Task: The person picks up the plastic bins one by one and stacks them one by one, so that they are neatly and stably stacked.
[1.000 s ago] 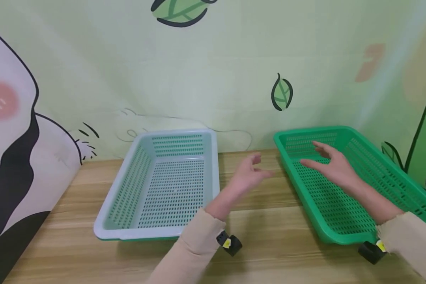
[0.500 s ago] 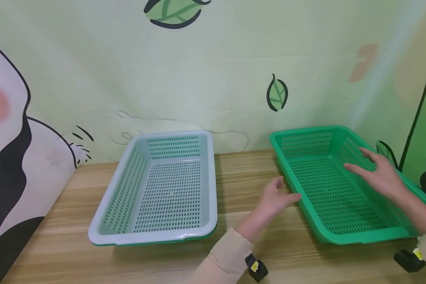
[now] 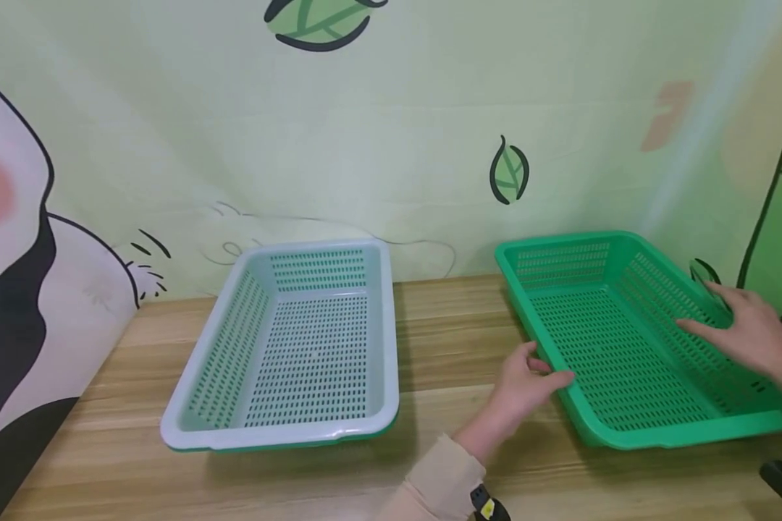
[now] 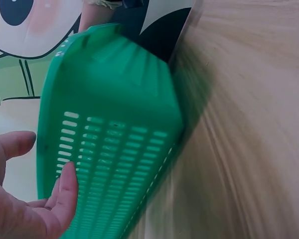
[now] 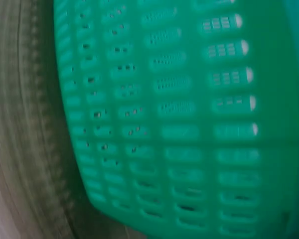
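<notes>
A green plastic basket [image 3: 648,437] with slotted walls stands at the right of the wooden table. My left hand [image 3: 520,385] is at its left rim, thumb over the edge and fingers along the outside. In the left wrist view the thumb [image 4: 21,143] is apart from the rim, while the forefinger [image 4: 68,189] overlaps the outer wall. Across the basket, my right hand [image 3: 749,329] reaches over the right rim with thumb and fingers spread. The right wrist view is filled by the basket's slotted wall [image 5: 204,144], blurred, with no right-hand fingers showing.
A pale whitish basket [image 3: 287,437] stands to the left, with a green edge beneath its rim. Bare wooden table [image 3: 443,340] lies between the baskets. Behind them hangs a light green printed backdrop [image 3: 430,108] with leaves and a panda.
Both hands have moved to the right and closer to the green basket: the left down to its left rim, the right from above the basket to its right rim. The baskets stay put.
</notes>
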